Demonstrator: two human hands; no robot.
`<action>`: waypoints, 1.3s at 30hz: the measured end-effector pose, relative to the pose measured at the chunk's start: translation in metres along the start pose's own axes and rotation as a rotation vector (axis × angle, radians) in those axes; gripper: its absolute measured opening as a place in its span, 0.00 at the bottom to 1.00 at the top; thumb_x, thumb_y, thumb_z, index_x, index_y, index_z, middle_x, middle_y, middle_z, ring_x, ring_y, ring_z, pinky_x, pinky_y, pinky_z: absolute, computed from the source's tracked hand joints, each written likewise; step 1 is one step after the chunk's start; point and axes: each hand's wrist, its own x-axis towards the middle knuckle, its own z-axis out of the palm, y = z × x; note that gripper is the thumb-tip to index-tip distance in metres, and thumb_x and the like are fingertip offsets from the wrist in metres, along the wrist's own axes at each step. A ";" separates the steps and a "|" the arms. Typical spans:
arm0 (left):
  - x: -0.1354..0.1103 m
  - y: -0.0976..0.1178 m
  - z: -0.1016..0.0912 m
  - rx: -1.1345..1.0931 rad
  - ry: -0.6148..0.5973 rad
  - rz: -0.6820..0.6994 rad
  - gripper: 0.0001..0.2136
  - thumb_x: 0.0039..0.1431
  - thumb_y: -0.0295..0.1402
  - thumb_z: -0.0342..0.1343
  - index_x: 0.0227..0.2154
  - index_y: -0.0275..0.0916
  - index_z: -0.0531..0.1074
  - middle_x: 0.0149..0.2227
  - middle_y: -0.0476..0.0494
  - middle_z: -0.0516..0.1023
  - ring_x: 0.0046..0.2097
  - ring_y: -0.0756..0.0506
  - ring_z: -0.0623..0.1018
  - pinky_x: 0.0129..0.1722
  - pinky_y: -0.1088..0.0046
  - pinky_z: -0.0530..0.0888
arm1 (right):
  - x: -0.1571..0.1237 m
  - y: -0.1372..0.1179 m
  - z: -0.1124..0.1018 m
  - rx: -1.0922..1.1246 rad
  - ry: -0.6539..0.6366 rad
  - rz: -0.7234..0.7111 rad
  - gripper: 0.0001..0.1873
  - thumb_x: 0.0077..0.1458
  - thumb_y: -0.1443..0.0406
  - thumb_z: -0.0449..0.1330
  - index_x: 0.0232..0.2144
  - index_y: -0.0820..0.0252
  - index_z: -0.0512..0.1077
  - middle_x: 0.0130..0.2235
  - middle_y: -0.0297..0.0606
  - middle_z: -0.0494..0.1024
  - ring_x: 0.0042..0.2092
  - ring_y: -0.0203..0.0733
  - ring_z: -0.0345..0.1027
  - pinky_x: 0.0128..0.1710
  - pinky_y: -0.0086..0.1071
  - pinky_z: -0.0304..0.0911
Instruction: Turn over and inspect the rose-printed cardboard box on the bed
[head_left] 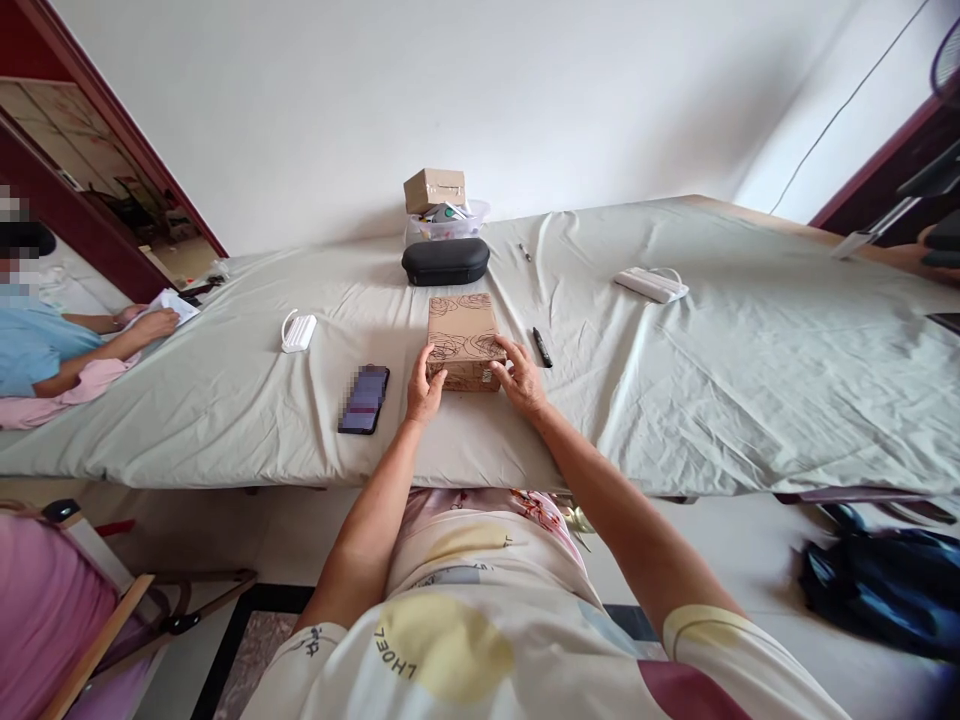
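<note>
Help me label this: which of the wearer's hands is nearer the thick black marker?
Right. The right hand is close beside the black marker; the left hand is farther, at the cardboard box's left side.

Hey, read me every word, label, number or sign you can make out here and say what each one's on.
"LHOEL", as best I can tell: on the patterned shirt.
Smaller marks on the shirt and its left sleeve: unclear.
Phone screen: too blurred to read.
White label on the scribbled cardboard box: too small.
Black marker: any print is too small.
</note>
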 end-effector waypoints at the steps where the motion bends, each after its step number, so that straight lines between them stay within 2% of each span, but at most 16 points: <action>1: 0.000 0.000 0.000 0.005 -0.001 0.000 0.29 0.71 0.48 0.53 0.70 0.45 0.59 0.70 0.36 0.68 0.71 0.39 0.67 0.72 0.54 0.63 | 0.000 0.000 0.000 0.001 -0.003 -0.004 0.40 0.64 0.36 0.52 0.67 0.50 0.69 0.58 0.48 0.75 0.48 0.50 0.75 0.44 0.42 0.77; 9: -0.001 0.003 -0.003 -0.025 -0.025 -0.022 0.29 0.70 0.48 0.54 0.69 0.45 0.60 0.70 0.36 0.67 0.72 0.39 0.66 0.72 0.55 0.64 | -0.003 0.001 -0.003 0.008 -0.033 -0.005 0.39 0.66 0.37 0.47 0.68 0.50 0.67 0.63 0.47 0.73 0.52 0.51 0.74 0.51 0.45 0.75; 12: -0.001 0.002 -0.001 -0.047 -0.013 -0.025 0.30 0.69 0.49 0.54 0.69 0.43 0.60 0.70 0.34 0.66 0.71 0.38 0.67 0.69 0.56 0.68 | -0.004 0.000 -0.003 0.002 -0.021 -0.015 0.39 0.67 0.38 0.47 0.68 0.52 0.67 0.62 0.49 0.74 0.52 0.51 0.75 0.52 0.47 0.75; 15: -0.002 0.000 0.001 -0.079 -0.006 -0.016 0.31 0.69 0.50 0.55 0.69 0.42 0.60 0.71 0.33 0.65 0.70 0.38 0.68 0.67 0.57 0.70 | -0.004 0.000 -0.003 -0.015 -0.015 -0.022 0.37 0.68 0.39 0.47 0.68 0.51 0.67 0.62 0.47 0.74 0.52 0.51 0.75 0.51 0.46 0.75; 20: -0.002 -0.002 0.001 -0.063 0.020 0.021 0.30 0.69 0.51 0.55 0.68 0.44 0.62 0.70 0.35 0.67 0.70 0.39 0.69 0.70 0.57 0.66 | -0.005 0.004 -0.002 -0.033 -0.002 -0.063 0.38 0.69 0.40 0.47 0.68 0.54 0.66 0.62 0.50 0.75 0.50 0.50 0.76 0.46 0.42 0.77; 25: -0.002 -0.002 0.001 -0.041 0.027 0.040 0.29 0.69 0.50 0.55 0.68 0.45 0.63 0.68 0.36 0.70 0.69 0.38 0.70 0.70 0.58 0.66 | -0.005 0.014 -0.002 -0.056 -0.003 -0.024 0.40 0.67 0.39 0.49 0.69 0.58 0.65 0.56 0.50 0.79 0.44 0.48 0.78 0.41 0.41 0.77; 31: -0.001 -0.004 0.001 -0.076 0.021 0.020 0.27 0.68 0.47 0.58 0.66 0.45 0.65 0.67 0.37 0.71 0.69 0.39 0.70 0.69 0.57 0.67 | -0.006 0.022 -0.004 -0.119 -0.031 0.065 0.35 0.67 0.41 0.51 0.61 0.57 0.73 0.50 0.47 0.82 0.40 0.47 0.79 0.46 0.42 0.76; 36: -0.002 -0.004 0.000 -0.137 0.046 -0.035 0.27 0.66 0.47 0.60 0.64 0.45 0.67 0.66 0.37 0.72 0.69 0.38 0.70 0.70 0.55 0.66 | -0.008 0.020 -0.006 -0.070 -0.076 0.067 0.32 0.67 0.43 0.54 0.62 0.56 0.73 0.51 0.45 0.82 0.41 0.46 0.79 0.47 0.41 0.76; 39: -0.002 -0.003 -0.002 -0.148 0.057 -0.056 0.28 0.64 0.48 0.62 0.64 0.44 0.67 0.65 0.37 0.73 0.67 0.38 0.72 0.69 0.57 0.67 | -0.008 0.018 -0.007 -0.058 -0.060 0.068 0.32 0.66 0.44 0.55 0.62 0.55 0.72 0.50 0.44 0.82 0.41 0.45 0.79 0.47 0.41 0.76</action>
